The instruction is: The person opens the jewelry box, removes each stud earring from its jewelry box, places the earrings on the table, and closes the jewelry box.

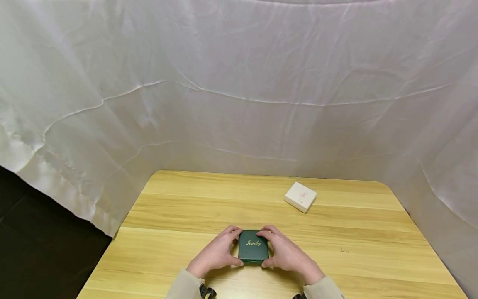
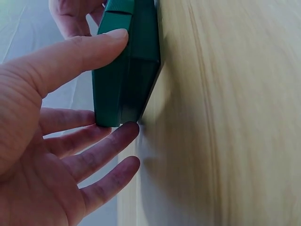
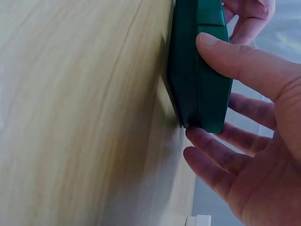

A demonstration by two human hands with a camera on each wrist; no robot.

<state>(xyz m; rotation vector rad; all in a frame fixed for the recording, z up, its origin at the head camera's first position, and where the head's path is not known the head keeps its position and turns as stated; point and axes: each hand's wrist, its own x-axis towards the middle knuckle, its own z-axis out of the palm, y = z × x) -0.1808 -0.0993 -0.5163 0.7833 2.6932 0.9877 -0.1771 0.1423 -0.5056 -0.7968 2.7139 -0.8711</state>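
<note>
A dark green box [image 1: 253, 246] with gold "Jewelry" lettering on its lid sits at the table's near middle, its lid down. From the left side, my left hand [image 1: 221, 252] grips it, thumb at the front edge and fingers toward the far corner. My right hand [image 1: 284, 252] holds the opposite side the same way. In the left wrist view, the left thumb [image 2: 101, 47] presses the box's front face beside a ribbed catch [image 2: 120, 6]. The right wrist view has the right thumb [image 3: 230, 59] on that face too, just below the catch.
A small white box [image 1: 300, 197] with a pink print lies farther back, right of the green box. The wooden table [image 1: 179, 207] has rounded far corners. Pale cloth [image 1: 239, 124] hangs behind it and along the sides. A small dark mark [image 1: 345, 250] shows on the right of the tabletop.
</note>
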